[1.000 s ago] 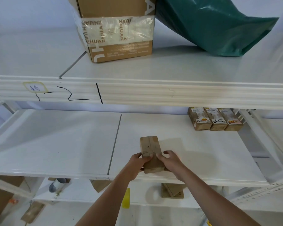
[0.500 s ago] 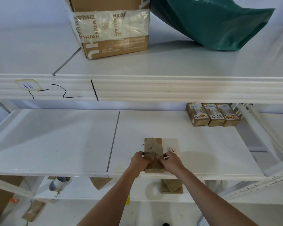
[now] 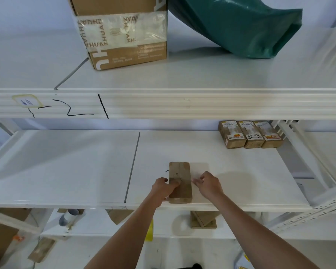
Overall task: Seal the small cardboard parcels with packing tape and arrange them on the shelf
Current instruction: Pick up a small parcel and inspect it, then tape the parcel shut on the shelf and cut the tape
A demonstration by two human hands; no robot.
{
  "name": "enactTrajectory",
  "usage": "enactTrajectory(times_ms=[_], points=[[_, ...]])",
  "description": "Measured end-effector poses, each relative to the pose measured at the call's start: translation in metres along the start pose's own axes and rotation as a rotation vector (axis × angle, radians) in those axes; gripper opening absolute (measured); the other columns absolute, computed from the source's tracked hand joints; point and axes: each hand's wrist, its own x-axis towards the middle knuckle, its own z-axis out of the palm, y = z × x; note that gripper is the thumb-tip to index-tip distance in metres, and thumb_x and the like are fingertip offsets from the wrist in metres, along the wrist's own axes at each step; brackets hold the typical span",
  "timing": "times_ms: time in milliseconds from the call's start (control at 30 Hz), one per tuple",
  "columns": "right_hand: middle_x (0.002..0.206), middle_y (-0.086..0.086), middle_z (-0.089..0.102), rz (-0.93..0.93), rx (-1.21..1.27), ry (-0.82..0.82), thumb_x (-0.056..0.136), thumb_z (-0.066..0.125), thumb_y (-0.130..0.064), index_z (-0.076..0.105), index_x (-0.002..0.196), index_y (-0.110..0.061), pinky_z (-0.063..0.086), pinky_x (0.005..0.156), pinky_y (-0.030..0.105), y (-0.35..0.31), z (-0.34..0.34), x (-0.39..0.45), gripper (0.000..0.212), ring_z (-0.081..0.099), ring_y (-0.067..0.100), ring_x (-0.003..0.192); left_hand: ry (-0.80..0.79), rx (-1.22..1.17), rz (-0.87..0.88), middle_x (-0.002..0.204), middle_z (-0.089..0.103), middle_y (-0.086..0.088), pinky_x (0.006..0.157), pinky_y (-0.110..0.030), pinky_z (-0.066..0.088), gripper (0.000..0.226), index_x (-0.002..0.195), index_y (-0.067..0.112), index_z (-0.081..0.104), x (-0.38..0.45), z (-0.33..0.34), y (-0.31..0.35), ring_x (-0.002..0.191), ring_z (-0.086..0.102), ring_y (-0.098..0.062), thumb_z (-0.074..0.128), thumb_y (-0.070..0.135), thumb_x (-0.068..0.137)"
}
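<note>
Parcel [image 3: 180,182] flat on middle shelf [image 3: 241,179], near front edge, long axis pointing back.

Left hand [image 3: 163,188] grips the parcel's left side, fingers curled over its top face, probably to pin it while it is squared up. Right hand [image 3: 209,184] is just off the right side, fingers loosely bent, holding nothing, not touching the cardboard. Three parcels [image 3: 250,133] stand in a tight row at the shelf's back right, well apart from this one; likely the row it should join. Box [image 3: 122,32] and green bag [image 3: 241,26] sit on the shelf above.
</note>
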Motion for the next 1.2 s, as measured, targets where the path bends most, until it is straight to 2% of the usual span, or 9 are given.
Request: enactTrajectory(times_ms=[167, 333, 500, 667, 800, 867, 1033, 1133, 1200], points=[[0.127, 0.015, 0.054, 0.048, -0.176, 0.044, 0.101, 0.053, -0.044, 0.048, 0.131, -0.007, 0.047, 0.088, 0.039, 0.015, -0.004, 0.012, 0.048, 0.053, 0.032, 0.119, 0.085, -0.092, -0.023, 0.121, 0.062, -0.005, 0.089, -0.039, 0.055, 0.045, 0.135, 0.021, 0.053, -0.005, -0.005, -0.007, 0.109, 0.061, -0.025, 0.062, 0.041, 0.096], [0.128, 0.014, 0.051, 0.078, -0.188, 0.001, 0.1, 0.057, -0.041, 0.051, 0.13, -0.008, 0.049, 0.094, 0.043, 0.019, -0.003, 0.022, 0.045, 0.051, 0.032, 0.122, 0.121, -0.158, -0.042, 0.111, 0.067, -0.005, 0.08, -0.035, 0.054, 0.03, 0.126, 0.019, 0.059, -0.015, -0.009, -0.017, 0.103, 0.065, -0.023, 0.056, 0.031, 0.099], [0.126, 0.016, 0.057, 0.072, -0.205, 0.016, 0.098, 0.061, -0.032, 0.052, 0.128, -0.007, 0.051, 0.091, 0.042, 0.015, -0.001, 0.028, 0.04, 0.057, 0.034, 0.117, 0.204, -0.24, -0.065, 0.098, 0.072, -0.008, 0.072, -0.032, 0.055, 0.02, 0.113, 0.012, 0.066, -0.025, -0.013, -0.027, 0.08, 0.066, -0.021, 0.055, 0.021, 0.1], [0.122, 0.024, 0.064, 0.125, -0.015, 0.092, 0.1, 0.059, -0.015, 0.046, 0.126, 0.0, 0.056, 0.087, 0.047, -0.002, -0.007, 0.028, 0.033, 0.064, 0.042, 0.111, 0.312, -0.361, -0.136, 0.079, 0.068, -0.009, 0.06, -0.029, 0.05, 0.015, 0.094, 0.002, 0.068, -0.043, -0.023, -0.047, 0.064, 0.06, -0.021, 0.057, 0.012, 0.095], [0.116, 0.03, 0.065, -0.044, 0.177, 0.305, 0.104, 0.047, -0.008, 0.038, 0.127, 0.001, 0.054, 0.076, 0.045, -0.034, -0.017, 0.01, 0.026, 0.067, 0.045, 0.102, 0.361, -0.449, -0.233, 0.08, 0.064, -0.009, 0.056, -0.028, 0.05, 0.017, 0.091, 0.003, 0.064, -0.055, -0.035, -0.075, 0.066, 0.06, -0.021, 0.051, 0.011, 0.097], [0.112, 0.028, 0.067, -0.172, 0.294, 0.363, 0.105, 0.044, -0.009, 0.04, 0.124, 0.001, 0.052, 0.072, 0.038, -0.05, -0.019, -0.002, 0.021, 0.069, 0.042, 0.098, 0.357, -0.473, -0.299, 0.085, 0.065, -0.01, 0.058, -0.03, 0.051, 0.015, 0.094, 0.003, 0.063, -0.061, -0.042, -0.092, 0.071, 0.062, -0.022, 0.053, 0.013, 0.098], [0.11, 0.015, 0.07, -0.396, 0.416, 0.318, 0.106, 0.046, -0.014, 0.055, 0.127, 0.002, 0.045, 0.081, 0.024, -0.081, -0.003, -0.032, 0.027, 0.067, 0.032, 0.099, 0.285, -0.501, -0.394, 0.091, 0.064, -0.012, 0.067, -0.036, 0.052, 0.018, 0.101, 0.002, 0.062, -0.068, -0.06, -0.13, 0.077, 0.061, -0.027, 0.05, 0.014, 0.099], [0.096, 0.001, 0.07, -0.471, 0.39, 0.265, 0.107, 0.046, -0.022, 0.061, 0.115, -0.006, 0.049, 0.073, 0.025, -0.093, 0.02, -0.057, 0.024, 0.065, 0.026, 0.087, 0.247, -0.504, -0.409, 0.09, 0.064, -0.013, 0.07, -0.038, 0.052, 0.018, 0.105, 0.001, 0.061, -0.07, -0.072, -0.143, 0.075, 0.06, -0.028, 0.049, 0.013, 0.098], [0.09, -0.004, 0.068, -0.473, 0.379, 0.147, 0.107, 0.045, -0.024, 0.061, 0.106, -0.01, 0.045, 0.067, 0.011, -0.097, 0.036, -0.076, 0.021, 0.063, 0.014, 0.079, 0.225, -0.497, -0.398, 0.089, 0.063, -0.013, 0.067, -0.036, 0.053, 0.017, 0.106, 0.001, 0.06, -0.07, -0.082, -0.148, 0.073, 0.06, -0.028, 0.05, 0.013, 0.098]])
